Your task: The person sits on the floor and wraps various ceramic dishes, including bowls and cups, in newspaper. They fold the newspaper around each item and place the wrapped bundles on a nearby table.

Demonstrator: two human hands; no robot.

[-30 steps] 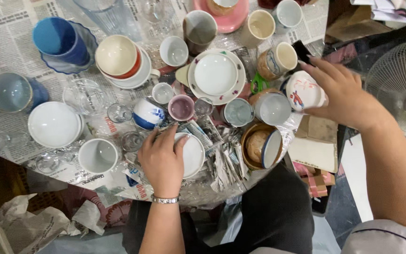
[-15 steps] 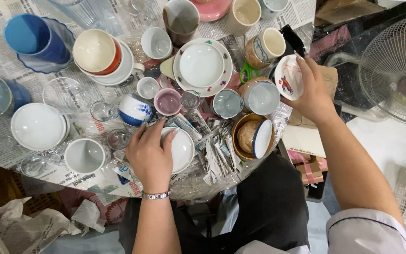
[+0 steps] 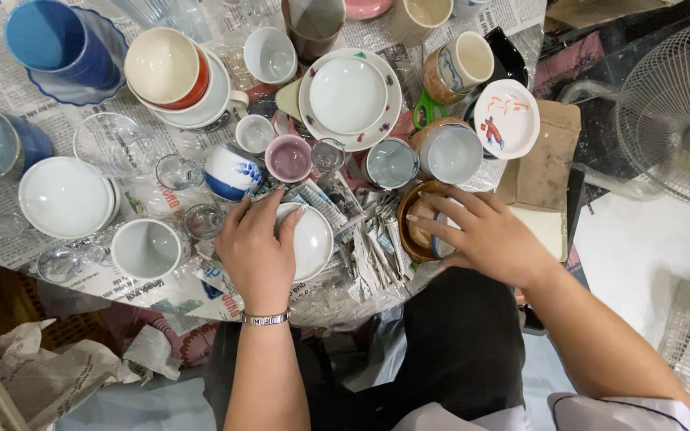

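My left hand point(image 3: 259, 249) lies palm down on a small white plate point(image 3: 315, 241) at the near edge of the newspaper-covered table point(image 3: 9, 88), fingers spread over its rim. Reaching in from the right, my right hand point(image 3: 485, 235) has its fingers apart over a brown bowl point(image 3: 410, 214) and hides what is inside. Beyond that hand, a small white dish painted with a red fish point(image 3: 507, 118) rests near a brown board point(image 3: 549, 160), with no hand on it.
Crockery crowds the table: a blue cup on a saucer point(image 3: 49, 40), stacked bowls point(image 3: 165, 68), a white bowl on a flowered plate point(image 3: 349, 96), white plates point(image 3: 65, 195), a white cup point(image 3: 147, 249), small glasses and folded newspaper strips point(image 3: 369, 247). A fan point(image 3: 680, 112) stands right; crumpled paper point(image 3: 41, 367) lies lower left.
My right hand has let go of the fish-painted dish at the right and come back down to the brown bowl. My left hand has stayed on the white plate.
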